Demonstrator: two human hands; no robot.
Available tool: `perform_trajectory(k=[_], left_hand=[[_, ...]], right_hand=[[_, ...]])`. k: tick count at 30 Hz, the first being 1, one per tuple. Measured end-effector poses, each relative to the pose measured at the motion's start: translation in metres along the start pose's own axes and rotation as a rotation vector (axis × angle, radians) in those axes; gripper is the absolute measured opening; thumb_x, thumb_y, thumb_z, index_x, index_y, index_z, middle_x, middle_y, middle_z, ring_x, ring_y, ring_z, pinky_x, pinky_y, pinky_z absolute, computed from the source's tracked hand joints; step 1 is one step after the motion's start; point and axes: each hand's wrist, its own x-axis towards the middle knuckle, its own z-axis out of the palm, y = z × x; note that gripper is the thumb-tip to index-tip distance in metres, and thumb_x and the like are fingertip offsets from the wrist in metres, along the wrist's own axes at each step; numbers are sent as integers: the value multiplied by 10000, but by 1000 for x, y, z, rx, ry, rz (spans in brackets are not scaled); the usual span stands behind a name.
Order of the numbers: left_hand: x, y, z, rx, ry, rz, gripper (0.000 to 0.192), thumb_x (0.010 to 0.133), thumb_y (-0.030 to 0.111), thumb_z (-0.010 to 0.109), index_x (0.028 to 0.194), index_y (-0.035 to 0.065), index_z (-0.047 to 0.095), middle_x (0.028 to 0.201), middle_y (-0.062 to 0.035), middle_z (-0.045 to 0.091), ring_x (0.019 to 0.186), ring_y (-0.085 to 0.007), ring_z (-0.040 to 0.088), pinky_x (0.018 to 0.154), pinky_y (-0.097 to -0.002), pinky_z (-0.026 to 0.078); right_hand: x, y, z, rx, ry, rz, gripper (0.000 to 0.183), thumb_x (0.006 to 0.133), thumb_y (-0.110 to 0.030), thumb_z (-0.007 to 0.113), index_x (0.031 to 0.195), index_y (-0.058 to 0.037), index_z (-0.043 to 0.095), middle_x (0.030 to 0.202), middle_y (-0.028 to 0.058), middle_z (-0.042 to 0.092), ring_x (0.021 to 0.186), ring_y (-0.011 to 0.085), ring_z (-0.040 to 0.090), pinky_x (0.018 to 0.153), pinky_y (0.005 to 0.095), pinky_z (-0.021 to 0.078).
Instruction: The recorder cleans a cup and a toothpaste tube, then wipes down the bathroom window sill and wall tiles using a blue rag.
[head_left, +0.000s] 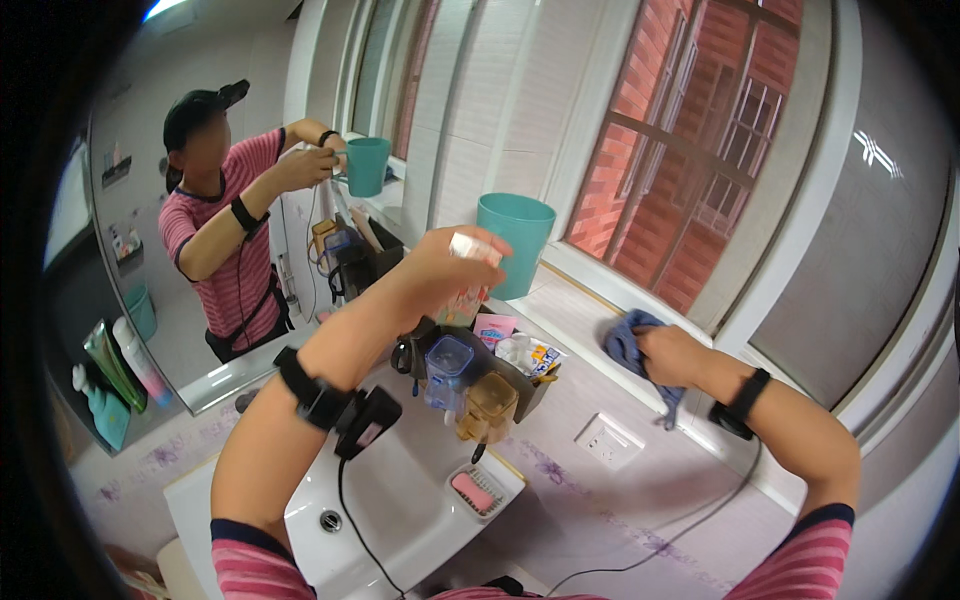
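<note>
My left hand (442, 274) grips a small printed box (463, 300), held above the wall organizer beside the mirror. Just behind it stands a teal plastic cup or bin (517, 244) on the tiled window ledge (574, 304); whether my fingers touch it is not plain. My right hand (671, 356) presses a bunched blue-grey cloth (630, 346) against the ledge, and one end of the cloth hangs over the edge. Below my left hand, the dark organizer (534, 397) holds a pink packet (495, 328) and a white-yellow packet (534, 354). A blue cup (448, 360) and an amber cup (491, 397) hang at its front.
A white washbasin (390, 487) lies below, with pink soap (474, 490) in a dish at its corner. A wall socket (609, 441) sits under the ledge. The mirror (262, 322) and a niche with bottles (139, 364) are at left. A barred window (675, 150) rises behind the ledge. Cables trail from both wrists.
</note>
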Motion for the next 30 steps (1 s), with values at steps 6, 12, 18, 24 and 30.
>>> perform_trajectory(k=[6, 12, 18, 24, 30], left_hand=[[56, -19, 5, 94, 72, -79, 277, 741, 65, 649, 1014, 43, 611, 804, -55, 609, 687, -139, 596, 578, -282, 477], [75, -32, 6, 128, -2, -122, 256, 770, 54, 637, 1022, 41, 596, 782, -51, 609, 678, -134, 601, 579, -270, 488], [80, -39, -2, 160, -6, -92, 250, 789, 54, 637, 1031, 33, 580, 785, -51, 609, 689, -135, 608, 590, -263, 500], [81, -42, -11, 222, 26, -101, 296, 783, 41, 633, 1069, 23, 558, 853, -66, 621, 739, -147, 617, 617, -263, 505], [61, -29, -4, 542, 138, 44, 321, 761, 49, 649, 1063, 14, 544, 849, -63, 605, 722, -128, 595, 610, -249, 476]], right_hand=[[-83, -2, 3, 6, 103, 117, 255, 642, 16, 511, 852, 58, 650, 1007, 186, 614, 830, 365, 617, 764, 393, 514], [-98, -4, 12, 14, 178, 145, 279, 652, 11, 519, 893, 69, 645, 1066, 180, 609, 852, 352, 622, 760, 386, 518], [-96, -9, 8, 43, 143, 166, 307, 630, 28, 514, 903, 104, 630, 1113, 226, 592, 890, 374, 619, 791, 384, 519], [-96, -5, 13, -3, 161, 171, 343, 649, 0, 546, 975, 64, 632, 1101, 178, 598, 860, 340, 627, 753, 385, 524], [-97, -6, 14, 8, 166, 172, 351, 647, 1, 549, 983, 61, 631, 1093, 180, 599, 861, 340, 626, 750, 382, 525]])
